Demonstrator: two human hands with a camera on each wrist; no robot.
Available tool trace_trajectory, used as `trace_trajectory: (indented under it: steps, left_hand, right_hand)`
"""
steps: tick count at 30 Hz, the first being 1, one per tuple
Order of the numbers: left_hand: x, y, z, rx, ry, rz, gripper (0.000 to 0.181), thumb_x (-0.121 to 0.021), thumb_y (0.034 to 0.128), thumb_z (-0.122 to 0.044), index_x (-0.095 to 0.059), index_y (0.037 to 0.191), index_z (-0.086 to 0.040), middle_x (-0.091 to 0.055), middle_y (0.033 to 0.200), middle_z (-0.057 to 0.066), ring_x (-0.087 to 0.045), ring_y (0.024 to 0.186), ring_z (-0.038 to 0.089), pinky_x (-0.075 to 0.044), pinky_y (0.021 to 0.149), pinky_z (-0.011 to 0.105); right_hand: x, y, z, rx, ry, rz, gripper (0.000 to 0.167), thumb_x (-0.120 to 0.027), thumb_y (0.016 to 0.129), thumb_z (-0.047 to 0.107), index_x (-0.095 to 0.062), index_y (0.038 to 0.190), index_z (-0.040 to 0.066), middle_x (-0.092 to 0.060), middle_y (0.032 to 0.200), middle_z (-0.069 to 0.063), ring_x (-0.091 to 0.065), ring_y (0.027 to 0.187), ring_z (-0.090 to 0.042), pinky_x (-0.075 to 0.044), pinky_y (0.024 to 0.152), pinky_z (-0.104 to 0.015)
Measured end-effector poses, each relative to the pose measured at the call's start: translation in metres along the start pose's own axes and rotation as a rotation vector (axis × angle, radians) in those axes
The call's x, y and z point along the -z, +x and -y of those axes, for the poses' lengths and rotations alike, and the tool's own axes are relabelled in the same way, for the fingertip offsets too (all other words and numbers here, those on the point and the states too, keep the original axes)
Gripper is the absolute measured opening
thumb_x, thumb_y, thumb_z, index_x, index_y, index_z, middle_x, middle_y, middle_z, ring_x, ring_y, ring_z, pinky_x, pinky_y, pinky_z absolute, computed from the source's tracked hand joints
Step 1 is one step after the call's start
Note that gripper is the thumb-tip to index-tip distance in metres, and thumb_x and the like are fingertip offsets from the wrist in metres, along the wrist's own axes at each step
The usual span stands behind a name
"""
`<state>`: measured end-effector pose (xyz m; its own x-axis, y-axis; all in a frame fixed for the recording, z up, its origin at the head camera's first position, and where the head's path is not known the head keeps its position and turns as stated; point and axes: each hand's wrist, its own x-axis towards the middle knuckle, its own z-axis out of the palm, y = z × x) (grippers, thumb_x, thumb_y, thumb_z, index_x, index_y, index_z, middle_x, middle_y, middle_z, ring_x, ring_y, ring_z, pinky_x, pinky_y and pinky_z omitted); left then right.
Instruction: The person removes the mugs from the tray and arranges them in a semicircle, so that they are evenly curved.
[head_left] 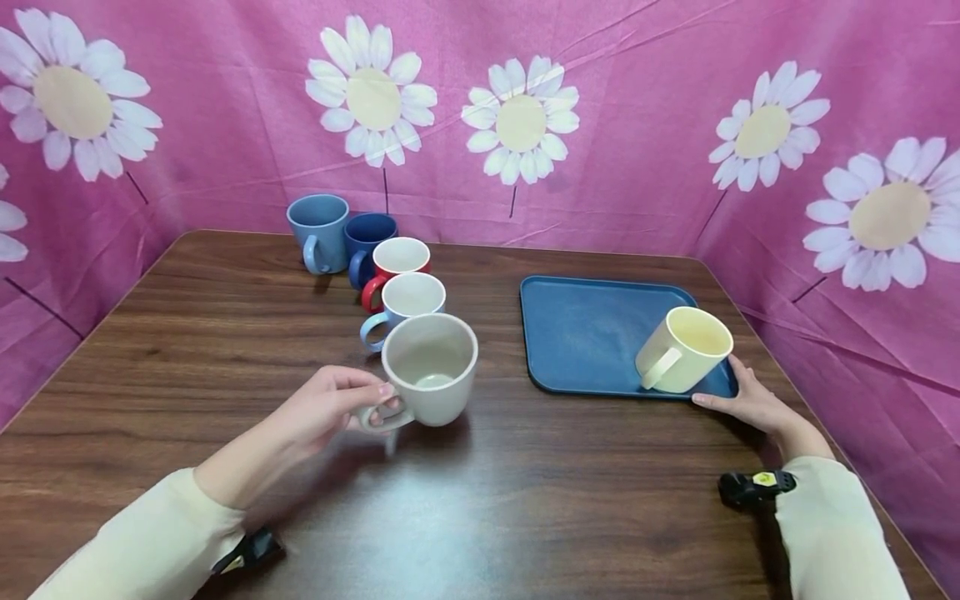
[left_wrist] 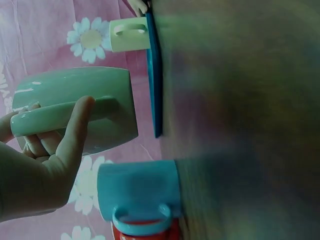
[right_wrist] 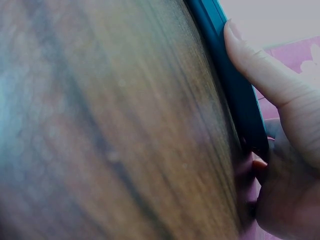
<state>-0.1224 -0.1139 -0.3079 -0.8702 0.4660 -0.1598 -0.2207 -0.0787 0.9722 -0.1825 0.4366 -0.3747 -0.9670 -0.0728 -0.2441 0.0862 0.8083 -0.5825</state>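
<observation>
In the head view my left hand (head_left: 330,408) grips the handle of an off-white mug (head_left: 442,398). The left wrist view shows this mug (left_wrist: 65,82) upright and raised off the tabletop. At the near right corner of a blue tray (head_left: 592,333), my right hand (head_left: 757,408) holds the rim, its thumb along the front edge and its fingers round the side. A pale yellow mug (head_left: 675,358) stands on the tray beside that hand. Right behind the lifted mug is a light blue mug (head_left: 412,300) with a white inside.
Farther back along the same row stand a red mug (head_left: 402,257) with a white inside, a dark blue mug (head_left: 370,237) and a larger blue mug (head_left: 318,229). All are on a brown wooden table (head_left: 525,500). Pink cloth (head_left: 615,167) with daisies encloses the back and sides.
</observation>
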Motion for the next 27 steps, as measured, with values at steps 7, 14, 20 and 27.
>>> trace_trajectory:
  steps: [7, 14, 20, 27]
  left_hand:
    - [0.014, -0.022, 0.01, -0.04, -0.091, 0.035, 0.02, -0.051, 0.0855, -0.005, -0.068, 0.08, -0.012, -0.063, 0.076, 0.003, -0.057, 0.069, 0.011, -0.049, 0.066, 0.031]
    - [0.032, -0.038, 0.016, -0.127, -0.162, 0.056, 0.025, -0.046, 0.0864, 0.001, -0.068, 0.085, -0.009, -0.064, 0.08, 0.005, -0.058, 0.07, 0.012, -0.048, 0.068, 0.038]
    - [0.051, -0.054, 0.018, -0.181, -0.212, 0.024, 0.028, -0.041, 0.0874, 0.004, -0.067, 0.088, -0.007, -0.064, 0.08, 0.006, -0.057, 0.066, 0.01, -0.047, 0.069, 0.042]
    - [0.076, -0.067, 0.023, -0.236, -0.267, -0.029, 0.032, -0.035, 0.089, 0.007, -0.066, 0.092, -0.002, -0.064, 0.084, 0.011, -0.059, 0.066, 0.013, -0.047, 0.07, 0.042]
  right_hand:
    - [-0.001, 0.0, 0.001, -0.018, -0.014, 0.003, 0.1, -0.058, 0.08, 0.039, 0.017, 0.13, -0.004, 0.014, 0.127, -0.039, 0.02, 0.113, -0.049, 0.002, 0.085, -0.065]
    - [0.001, 0.0, 0.0, -0.031, -0.02, 0.006, 0.101, -0.057, 0.08, 0.04, 0.018, 0.129, -0.004, 0.017, 0.126, -0.039, 0.02, 0.113, -0.049, 0.001, 0.084, -0.066]
    - [0.0, 0.0, 0.002, -0.015, -0.012, 0.004, 0.1, -0.057, 0.08, 0.04, 0.018, 0.129, -0.005, 0.016, 0.126, -0.039, 0.021, 0.113, -0.049, 0.003, 0.084, -0.066]
    - [-0.001, 0.001, 0.001, -0.007, -0.019, -0.002, 0.101, -0.058, 0.08, 0.038, 0.017, 0.129, -0.007, 0.014, 0.126, -0.04, 0.02, 0.113, -0.049, 0.003, 0.086, -0.064]
